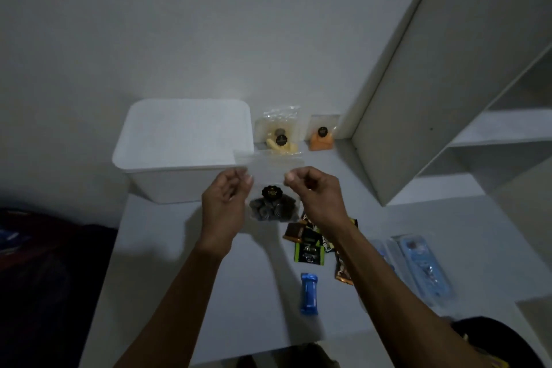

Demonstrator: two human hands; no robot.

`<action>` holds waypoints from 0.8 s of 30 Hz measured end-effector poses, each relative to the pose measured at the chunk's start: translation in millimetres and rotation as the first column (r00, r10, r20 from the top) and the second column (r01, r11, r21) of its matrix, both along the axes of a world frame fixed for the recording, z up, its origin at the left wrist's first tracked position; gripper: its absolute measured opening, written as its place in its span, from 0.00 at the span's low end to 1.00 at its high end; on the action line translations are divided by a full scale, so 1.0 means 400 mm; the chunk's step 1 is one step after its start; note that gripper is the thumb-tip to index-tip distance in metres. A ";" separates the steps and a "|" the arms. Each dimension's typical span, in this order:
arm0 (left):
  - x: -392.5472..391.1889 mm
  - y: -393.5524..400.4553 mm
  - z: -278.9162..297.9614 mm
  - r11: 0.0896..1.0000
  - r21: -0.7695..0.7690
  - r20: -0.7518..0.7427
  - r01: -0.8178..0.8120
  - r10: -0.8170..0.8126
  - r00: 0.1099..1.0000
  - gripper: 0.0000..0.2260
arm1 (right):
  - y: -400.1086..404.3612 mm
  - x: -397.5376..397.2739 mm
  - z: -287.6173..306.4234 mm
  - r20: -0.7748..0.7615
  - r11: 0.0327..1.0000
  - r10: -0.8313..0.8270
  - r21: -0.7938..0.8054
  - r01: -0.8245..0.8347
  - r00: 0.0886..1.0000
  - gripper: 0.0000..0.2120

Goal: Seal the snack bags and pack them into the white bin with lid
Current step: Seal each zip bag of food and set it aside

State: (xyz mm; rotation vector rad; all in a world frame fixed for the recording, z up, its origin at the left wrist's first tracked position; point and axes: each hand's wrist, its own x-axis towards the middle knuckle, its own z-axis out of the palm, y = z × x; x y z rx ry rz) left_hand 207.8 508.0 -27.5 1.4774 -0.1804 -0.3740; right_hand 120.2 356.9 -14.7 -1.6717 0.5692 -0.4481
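I hold a clear snack bag (273,203) with dark round pieces and a black label up above the table. My left hand (225,203) pinches its top edge on the left and my right hand (316,194) pinches it on the right. The white bin (182,140) with its lid on stands behind on the left. Two more clear bags lean at the wall: one with yellow snacks (280,134) and one with orange snacks (322,136).
Small wrapped snacks (310,245) lie on the white table under my right arm, with a blue wrapped bar (309,293) nearer me. A clear case with a blue item (424,266) lies at the right. A white shelf unit (433,98) rises at the right.
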 end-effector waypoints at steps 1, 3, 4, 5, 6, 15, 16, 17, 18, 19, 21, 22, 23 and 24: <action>0.006 -0.008 0.024 1.000 -0.008 0.042 -0.016 0.017 0.999 0.05 | -0.011 -0.004 0.016 0.017 1.000 0.000 -0.020 0.000 1.000 0.05; 0.012 -0.024 0.068 0.999 -0.019 0.131 -0.042 0.044 0.990 0.02 | -0.031 -0.014 0.047 0.050 0.999 -0.005 -0.047 0.007 0.999 0.06; 0.010 -0.032 0.089 0.999 -0.017 0.176 -0.044 0.046 0.983 0.02 | -0.041 -0.019 0.062 0.055 0.998 -0.003 -0.063 0.006 0.998 0.06; 0.007 -0.039 0.105 0.999 -0.017 0.212 -0.043 0.045 0.976 0.02 | -0.052 -0.023 0.075 0.054 0.997 0.004 -0.077 0.000 0.999 0.06; 0.002 -0.046 0.118 0.999 -0.020 0.238 -0.040 0.044 0.970 0.03 | -0.063 -0.027 0.088 0.051 0.996 0.015 -0.086 -0.011 0.999 0.06; -0.052 -0.110 0.189 0.998 -0.013 0.319 -0.062 0.063 0.946 0.05 | -0.166 -0.065 0.184 0.007 0.968 0.128 -0.219 -0.123 0.992 0.07; -0.056 -0.115 0.193 0.997 0.005 0.332 -0.072 0.067 0.941 0.05 | -0.174 -0.064 0.194 -0.012 0.951 0.143 -0.274 -0.141 0.990 0.10; -0.061 -0.119 0.198 0.996 0.023 0.352 -0.085 0.072 0.933 0.05 | -0.179 -0.060 0.206 -0.035 0.924 0.161 -0.346 -0.163 0.986 0.12; -0.066 -0.123 0.204 0.994 0.043 0.375 -0.097 0.074 0.924 0.05 | -0.179 -0.053 0.221 -0.063 0.884 0.186 -0.424 -0.195 0.981 0.13; -0.071 -0.127 0.210 0.992 0.062 0.399 -0.107 0.074 0.914 0.05 | -0.175 -0.044 0.238 -0.093 0.833 0.213 -0.502 -0.231 0.973 0.14; -0.079 -0.135 0.222 0.989 0.090 0.441 -0.117 0.066 0.895 0.04 | -0.164 -0.024 0.273 -0.144 0.722 0.256 -0.629 -0.288 0.956 0.12; -0.082 -0.139 0.228 0.988 0.097 0.456 -0.120 0.063 0.888 0.04 | -0.159 -0.014 0.286 -0.160 0.683 0.265 -0.665 -0.302 0.951 0.12; -0.085 -0.142 0.232 0.988 0.097 0.462 -0.123 0.065 0.884 0.04 | -0.155 -0.007 0.296 -0.176 0.660 0.266 -0.684 -0.312 0.948 0.11; -0.088 -0.145 0.235 0.988 0.092 0.460 -0.128 0.072 0.885 0.04 | -0.154 -0.002 0.304 -0.192 0.645 0.268 -0.692 -0.324 0.944 0.11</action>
